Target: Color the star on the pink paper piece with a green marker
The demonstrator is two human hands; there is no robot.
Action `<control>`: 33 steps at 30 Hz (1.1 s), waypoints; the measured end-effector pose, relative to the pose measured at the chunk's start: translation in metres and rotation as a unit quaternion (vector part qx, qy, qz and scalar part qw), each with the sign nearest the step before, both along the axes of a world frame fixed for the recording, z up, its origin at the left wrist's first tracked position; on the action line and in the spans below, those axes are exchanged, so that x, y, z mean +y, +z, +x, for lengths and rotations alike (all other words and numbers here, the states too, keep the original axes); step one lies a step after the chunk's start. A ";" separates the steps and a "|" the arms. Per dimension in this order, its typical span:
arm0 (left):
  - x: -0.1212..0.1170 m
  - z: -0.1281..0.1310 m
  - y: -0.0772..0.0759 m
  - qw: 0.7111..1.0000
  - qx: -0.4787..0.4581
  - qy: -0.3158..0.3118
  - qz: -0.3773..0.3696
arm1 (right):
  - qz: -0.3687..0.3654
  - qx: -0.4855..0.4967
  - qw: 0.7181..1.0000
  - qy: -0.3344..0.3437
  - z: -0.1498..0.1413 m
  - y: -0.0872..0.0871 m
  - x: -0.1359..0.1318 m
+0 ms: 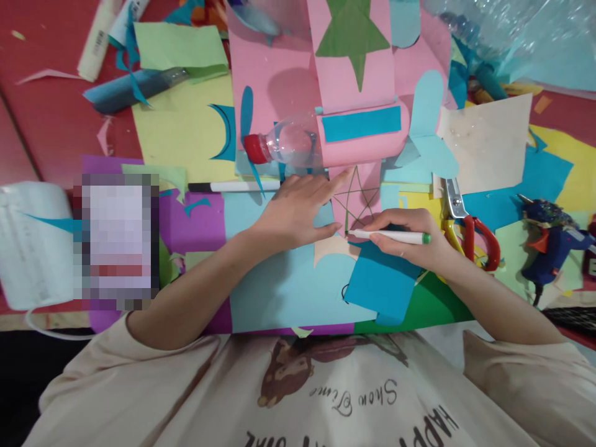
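Note:
My right hand grips a white marker with a green cap, its tip resting on a pink paper at the lower corner of a green star outline drawn on it. My left hand lies flat with fingers stretched out, pressing the pink paper and the light blue sheet beside the star. Just beyond my hands lies a clear plastic bottle with a red cap, wrapped in pink paper bearing a blue strip and a green cut-out star.
Red and yellow scissors and a blue glue gun lie to the right. A black-capped white marker lies left of my left hand. Coloured paper sheets and scraps cover the red table. A white roll sits at the left edge.

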State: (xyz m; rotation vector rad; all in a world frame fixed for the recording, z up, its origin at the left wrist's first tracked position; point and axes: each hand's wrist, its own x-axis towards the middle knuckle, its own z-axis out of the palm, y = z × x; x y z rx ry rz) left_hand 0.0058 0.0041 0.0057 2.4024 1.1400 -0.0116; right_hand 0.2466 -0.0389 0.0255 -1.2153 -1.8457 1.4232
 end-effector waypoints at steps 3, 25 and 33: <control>0.000 0.000 0.000 1.000 0.000 0.002 -0.003 | -0.002 0.015 1.000 0.012 0.001 -0.002 0.000; 0.000 0.001 0.004 1.000 -0.004 0.003 -0.015 | 0.015 -0.003 0.998 -0.068 0.000 -0.005 0.001; 0.000 -0.002 0.000 1.000 -0.012 -0.002 0.001 | -0.007 -0.007 0.999 -0.042 0.000 0.001 0.000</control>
